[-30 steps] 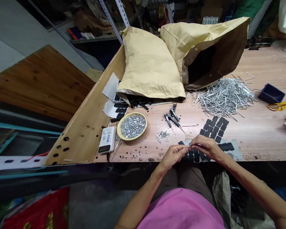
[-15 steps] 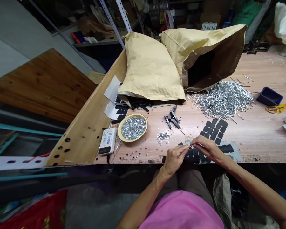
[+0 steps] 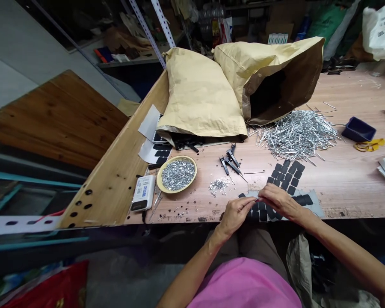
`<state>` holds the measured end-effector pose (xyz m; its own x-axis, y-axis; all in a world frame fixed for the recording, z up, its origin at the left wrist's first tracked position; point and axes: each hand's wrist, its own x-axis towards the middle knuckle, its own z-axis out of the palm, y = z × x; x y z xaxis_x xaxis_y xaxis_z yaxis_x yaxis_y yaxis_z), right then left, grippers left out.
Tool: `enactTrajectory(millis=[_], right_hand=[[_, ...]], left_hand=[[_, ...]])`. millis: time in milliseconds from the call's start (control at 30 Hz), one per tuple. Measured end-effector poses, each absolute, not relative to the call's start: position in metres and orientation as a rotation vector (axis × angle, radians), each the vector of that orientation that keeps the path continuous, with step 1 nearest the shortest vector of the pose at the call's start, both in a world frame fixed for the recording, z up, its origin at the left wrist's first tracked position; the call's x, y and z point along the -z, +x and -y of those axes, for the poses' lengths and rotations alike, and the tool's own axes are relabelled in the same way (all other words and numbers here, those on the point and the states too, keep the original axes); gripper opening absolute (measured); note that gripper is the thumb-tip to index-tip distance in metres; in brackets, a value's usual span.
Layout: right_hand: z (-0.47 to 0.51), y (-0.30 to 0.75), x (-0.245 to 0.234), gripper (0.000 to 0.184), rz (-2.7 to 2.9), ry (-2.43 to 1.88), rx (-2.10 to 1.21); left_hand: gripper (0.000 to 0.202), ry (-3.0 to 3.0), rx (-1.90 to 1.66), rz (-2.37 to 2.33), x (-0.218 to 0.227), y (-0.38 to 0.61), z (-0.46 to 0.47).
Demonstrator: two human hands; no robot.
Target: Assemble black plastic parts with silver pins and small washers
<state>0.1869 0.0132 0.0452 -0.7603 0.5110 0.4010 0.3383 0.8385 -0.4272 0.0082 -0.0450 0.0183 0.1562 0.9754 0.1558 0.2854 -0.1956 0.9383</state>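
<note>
My left hand (image 3: 235,215) and my right hand (image 3: 279,201) meet fingertip to fingertip above the front of the table. Both are closed in a pinch around something small and thin, mostly hidden by the fingers; its kind does not show. Beneath them lie black rounded pads (image 3: 259,214), some on a grey sheet (image 3: 316,208). More black pads (image 3: 285,176) are spread just behind my right hand. A few black plastic pieces with metal rods (image 3: 232,163) lie beyond my left hand, beside a small heap of metal washers or nuts (image 3: 218,185).
A yellow bowl (image 3: 159,179) full of small metal pieces stands at left, by a white box-shaped device (image 3: 143,192). Behind are two big paper sacks (image 3: 202,94) (image 3: 234,64), a pile of metal rods (image 3: 300,134) and a dark blue tray (image 3: 359,129). A wooden board (image 3: 115,160) edges the left side.
The view has shifted slightly. My right fingers have moved a little against the left fingertips, and both hands are still pinched together at the same place.
</note>
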Motion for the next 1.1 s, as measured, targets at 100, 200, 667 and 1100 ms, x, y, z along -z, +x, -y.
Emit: enactTrajectory(millis=[100, 200, 667, 1100], right_hand=[[-0.013, 0.187, -0.041, 0.032, 2.536, -0.611, -0.303], [-0.012, 0.188, -0.038, 0.033, 2.527, -0.632, -0.350], [-0.004, 0.183, -0.033, 0.046, 2.293, -1.014, -0.741], [-0.009, 0.185, -0.040, 0.032, 2.039, -0.995, -1.114]], left_hand=[[0.027, 1.790, -1.131, -1.256, -0.014, 0.011, 0.046], [0.028, 1.955, -1.153, -1.292, -0.011, 0.012, 0.047], [0.030, 2.041, -1.201, -1.317, -0.010, 0.012, 0.046], [0.026, 1.980, -1.164, -1.383, -0.009, 0.009, 0.044]])
